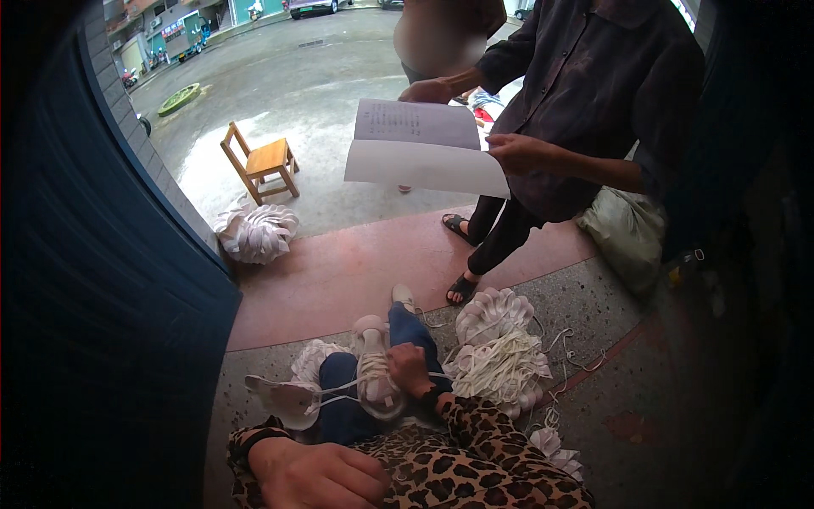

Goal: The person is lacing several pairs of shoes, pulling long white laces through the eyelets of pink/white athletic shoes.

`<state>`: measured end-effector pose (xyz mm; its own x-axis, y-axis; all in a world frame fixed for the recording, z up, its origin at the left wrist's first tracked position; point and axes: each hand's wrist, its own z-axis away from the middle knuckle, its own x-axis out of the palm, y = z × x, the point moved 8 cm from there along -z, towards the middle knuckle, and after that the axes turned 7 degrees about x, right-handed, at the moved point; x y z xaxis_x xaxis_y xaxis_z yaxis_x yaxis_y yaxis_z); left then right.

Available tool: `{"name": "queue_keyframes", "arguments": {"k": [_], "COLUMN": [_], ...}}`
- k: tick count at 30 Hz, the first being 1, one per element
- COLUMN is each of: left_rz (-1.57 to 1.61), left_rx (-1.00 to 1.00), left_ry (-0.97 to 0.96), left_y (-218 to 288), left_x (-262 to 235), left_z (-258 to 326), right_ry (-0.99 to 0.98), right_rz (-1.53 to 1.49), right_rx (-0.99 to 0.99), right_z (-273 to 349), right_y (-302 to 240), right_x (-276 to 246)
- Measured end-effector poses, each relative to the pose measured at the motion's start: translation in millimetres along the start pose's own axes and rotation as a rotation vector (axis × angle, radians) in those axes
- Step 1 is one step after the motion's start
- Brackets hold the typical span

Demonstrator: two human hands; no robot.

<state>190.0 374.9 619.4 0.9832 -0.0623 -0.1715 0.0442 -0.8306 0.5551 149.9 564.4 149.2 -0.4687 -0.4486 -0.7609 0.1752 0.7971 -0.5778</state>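
Note:
A pale sneaker or shoe upper (370,335) lies over my lap, its toe pointing away from me and white laces threaded across its front. My right hand (409,370) is closed in a fist against its right side, with a white shoelace (439,375) running out from it. Close to the camera, my left hand (318,473) has its fingers curled; what they hold, if anything, is hidden. Strands of lace stretch left from the shoe across my knee. Another pale shoe upper (284,400) rests beside my left leg.
Stacked pale shoe uppers (494,316) and a heap of loose laces (500,365) lie at my right. Another bundle of uppers (257,233) sits by a wooden chair (267,159). A person in dark clothes (585,102) stands ahead holding papers (415,148). A sack (626,233) stands behind them.

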Motion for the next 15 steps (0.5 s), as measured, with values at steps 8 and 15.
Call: {"name": "queue_keyframes", "arguments": {"k": [8, 15], "left_rz": [-0.155, -0.341], "left_rx": [-0.899, -1.433], "left_ry": [0.068, -0.090], "left_y": [-131, -121], "left_x": [22, 100], "left_z": [153, 503], "right_ry": [-0.041, -0.047], "right_rz": [0.054, 0.086], "right_rx": [-0.016, -0.039], "right_z": [9, 22], "right_y": [-10, -5], "right_x": [-5, -1]}}
